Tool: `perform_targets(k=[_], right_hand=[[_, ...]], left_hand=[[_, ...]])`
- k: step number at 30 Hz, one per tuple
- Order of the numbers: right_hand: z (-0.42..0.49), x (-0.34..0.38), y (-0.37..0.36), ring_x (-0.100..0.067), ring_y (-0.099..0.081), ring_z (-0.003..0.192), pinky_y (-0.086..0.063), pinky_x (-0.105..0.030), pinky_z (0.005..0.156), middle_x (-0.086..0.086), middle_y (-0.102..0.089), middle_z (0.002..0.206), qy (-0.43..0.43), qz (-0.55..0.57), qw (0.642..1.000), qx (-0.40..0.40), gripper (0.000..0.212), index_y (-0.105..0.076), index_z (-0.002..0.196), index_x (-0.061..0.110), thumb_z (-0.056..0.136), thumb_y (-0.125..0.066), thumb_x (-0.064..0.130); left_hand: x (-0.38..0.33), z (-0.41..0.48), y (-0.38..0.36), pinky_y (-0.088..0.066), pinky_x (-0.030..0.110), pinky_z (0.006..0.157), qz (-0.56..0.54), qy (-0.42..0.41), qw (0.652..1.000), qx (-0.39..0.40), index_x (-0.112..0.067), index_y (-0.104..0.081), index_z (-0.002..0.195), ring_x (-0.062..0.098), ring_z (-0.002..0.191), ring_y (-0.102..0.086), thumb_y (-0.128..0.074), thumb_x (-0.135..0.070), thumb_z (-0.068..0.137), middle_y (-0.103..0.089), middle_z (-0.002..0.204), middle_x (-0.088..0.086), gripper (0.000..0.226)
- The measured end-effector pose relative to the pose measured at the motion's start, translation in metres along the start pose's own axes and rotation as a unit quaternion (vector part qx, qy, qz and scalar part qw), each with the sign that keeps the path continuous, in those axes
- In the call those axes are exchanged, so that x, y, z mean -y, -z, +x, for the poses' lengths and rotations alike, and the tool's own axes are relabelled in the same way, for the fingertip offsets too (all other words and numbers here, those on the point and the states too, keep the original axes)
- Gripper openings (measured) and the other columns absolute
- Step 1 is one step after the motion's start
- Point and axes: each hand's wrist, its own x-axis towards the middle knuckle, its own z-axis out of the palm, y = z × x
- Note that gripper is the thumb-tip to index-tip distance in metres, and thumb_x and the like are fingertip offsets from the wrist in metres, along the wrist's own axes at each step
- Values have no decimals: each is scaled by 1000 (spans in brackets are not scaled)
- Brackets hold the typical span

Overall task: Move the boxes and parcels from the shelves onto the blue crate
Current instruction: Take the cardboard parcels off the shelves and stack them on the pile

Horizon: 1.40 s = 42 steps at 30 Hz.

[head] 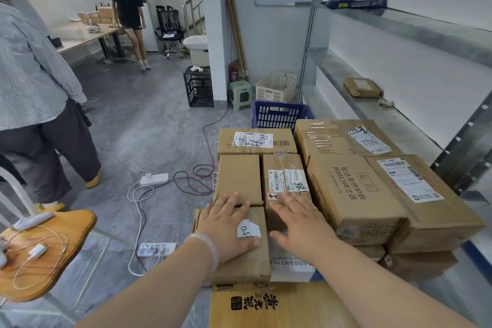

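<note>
Several brown cardboard boxes are stacked in front of me, hiding most of the blue crate (279, 113) whose far end shows behind them. My left hand (226, 226) lies flat, fingers straight, on a small box with a white label (253, 255) at the near left of the stack. My right hand (300, 226) rests with spread fingers on the neighbouring labelled box (285, 176) and the gap below it. A flat brown parcel (363, 87) lies on the middle shelf at right. A dark blue parcel (356, 2) sits on the top shelf.
A metal shelf unit (399, 114) runs along the right wall. Cables and power strips (154, 178) lie on the floor at left. A wooden stool (40, 253) with chargers stands near left. Two people stand at left. A black crate (198, 86), green stool and white basket sit by the pillar.
</note>
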Motion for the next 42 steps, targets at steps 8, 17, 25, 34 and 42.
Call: perform_targets(k=[8,17,25,34,42], right_hand=[[0,1,-1,-20,8,150,4,-42,121,2,3,165,2,3,1000,19,68,-14,155,36,96,-43,56],[2,-1,-2,-19,3,151,0,-41,122,3,0,165,8,9,1000,24,68,-13,155,37,96,-44,54],[3,-2,-4,-20,-2,151,-4,-41,121,3,-5,164,9,8,1000,5,66,-18,153,38,95,-47,52],[3,-2,-3,-19,-3,150,-4,-41,120,3,-6,164,7,4,1000,8,65,-18,153,37,96,-47,49],[5,-5,-3,-19,-6,150,-8,-41,121,4,-9,164,3,8,1000,12,64,-19,152,39,95,-47,50]], left_hand=[[0,1,1,3,47,122,5,-1,1000,2,-37,-1,155,17,150,13,-39,-81,81,16,162,-10,94],[-1,2,-1,3,47,122,-2,3,1000,0,-36,-5,155,15,150,12,-39,-80,81,14,162,-12,93],[-2,2,-3,4,47,121,-7,5,1000,-3,-36,-5,155,15,149,13,-40,-81,80,14,162,-13,94],[-2,4,-3,4,47,121,-8,6,1000,-4,-36,-5,155,15,149,13,-40,-81,80,14,162,-13,93],[-4,4,-3,4,48,121,-14,10,1000,-3,-36,-5,155,16,149,14,-40,-81,80,15,162,-13,94]])
